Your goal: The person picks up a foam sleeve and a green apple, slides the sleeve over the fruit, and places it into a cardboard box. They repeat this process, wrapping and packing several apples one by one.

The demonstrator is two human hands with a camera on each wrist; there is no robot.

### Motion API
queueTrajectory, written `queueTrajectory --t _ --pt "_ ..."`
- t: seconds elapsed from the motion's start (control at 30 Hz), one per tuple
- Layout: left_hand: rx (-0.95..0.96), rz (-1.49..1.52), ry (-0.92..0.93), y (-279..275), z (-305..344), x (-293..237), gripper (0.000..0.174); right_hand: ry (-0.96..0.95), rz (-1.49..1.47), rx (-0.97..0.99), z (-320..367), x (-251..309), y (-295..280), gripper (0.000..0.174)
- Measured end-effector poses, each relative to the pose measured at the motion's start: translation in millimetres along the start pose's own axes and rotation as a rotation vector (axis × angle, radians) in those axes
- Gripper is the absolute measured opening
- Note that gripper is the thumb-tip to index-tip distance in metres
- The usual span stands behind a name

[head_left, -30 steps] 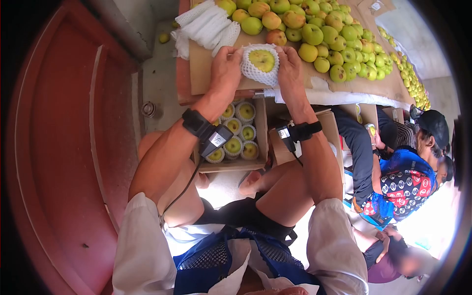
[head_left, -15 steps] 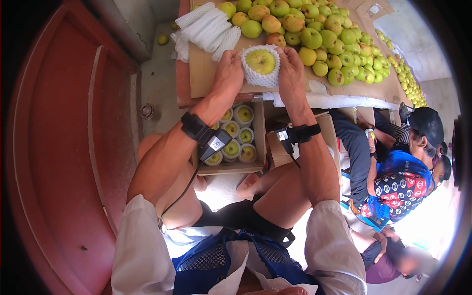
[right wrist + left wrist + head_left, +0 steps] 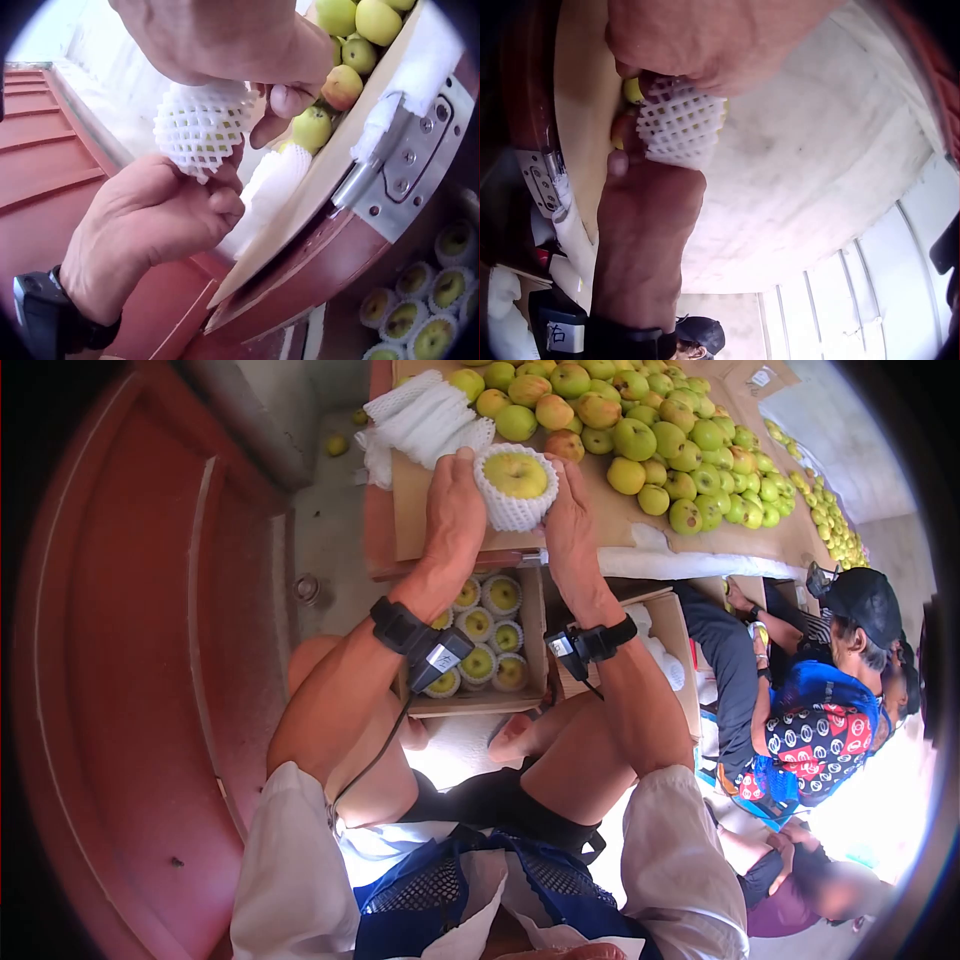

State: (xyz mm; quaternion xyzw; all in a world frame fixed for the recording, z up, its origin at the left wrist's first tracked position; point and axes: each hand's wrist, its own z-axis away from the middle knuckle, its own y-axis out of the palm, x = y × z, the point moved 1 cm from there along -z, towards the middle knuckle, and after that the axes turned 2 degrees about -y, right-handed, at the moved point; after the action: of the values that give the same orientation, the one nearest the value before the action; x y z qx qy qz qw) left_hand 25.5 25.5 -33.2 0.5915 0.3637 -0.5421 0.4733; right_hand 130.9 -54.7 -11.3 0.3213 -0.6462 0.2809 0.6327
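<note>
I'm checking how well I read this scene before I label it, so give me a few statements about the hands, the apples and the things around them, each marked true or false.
1. The left hand and right hand both hold the netted apple. True.
2. The apples in the open carton are bare. False: they sit in white foam nets.
3. White foam sleeves lie beside the loose apples. True.
4. The black cap lies on the floor. False: a person wears it.
5. The netted apple is down in the open carton. False: it is held up between the hands.
</note>
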Motion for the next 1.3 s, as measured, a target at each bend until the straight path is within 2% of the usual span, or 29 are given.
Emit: queueTrajectory --t 0.1,0.2,0.37,0.53,0.6,0.7,0.77,0.9,1.1,1.2,1.23,1.27,1.3 --pt "0.053 0.136 0.007 -11 8 -21 0.060 -0.043 0.069 0.099 9 -6 3 0.034" --pt "0.058 0.185 -0.175 -20 18 -40 0.067 -0.131 0.136 0.118 20 -3 7 0.034" --pt "0.065 0.180 -0.140 -28 16 -31 0.066 -0.188 0.274 0.075 28 -5 8 0.031" --pt "0.068 0.101 -0.013 -28 28 -40 0.066 -0.367 0.398 0.040 40 -2 12 0.028" --pt "0.125 0.154 -0.077 -43 5 -8 0.066 -0.402 0.405 0.042 46 -2 12 0.028" --pt "0.107 0.007 -0.129 -46 10 -6 0.065 -0.435 0.418 0.031 51 2 10 0.028" --pt "0.128 -0.004 -0.204 -43 28 -23 0.064 -0.471 0.427 0.009 56 7 9 0.029" --pt "0.197 0.075 -0.248 -44 52 -41 0.063 -0.466 0.510 0.024 65 12 2 0.029" --pt "0.163 0.152 -0.249 -47 70 -43 0.058 -0.538 0.591 0.067 71 11 -10 0.030" --pt "0.272 0.064 -0.189 -57 55 -19 0.064 -0.537 0.626 0.139 60 4 -22 0.032" --pt "0.194 0.110 -0.228 -56 59 -21 0.057 -0.473 0.545 0.168 62 10 -23 0.030" --pt "0.116 0.154 -0.268 -54 64 -33 0.059 -0.407 0.463 0.193 62 19 -23 0.029" --pt "0.038 0.197 -0.304 -52 69 -46 0.070 -0.345 0.381 0.217 62 23 -25 0.029"
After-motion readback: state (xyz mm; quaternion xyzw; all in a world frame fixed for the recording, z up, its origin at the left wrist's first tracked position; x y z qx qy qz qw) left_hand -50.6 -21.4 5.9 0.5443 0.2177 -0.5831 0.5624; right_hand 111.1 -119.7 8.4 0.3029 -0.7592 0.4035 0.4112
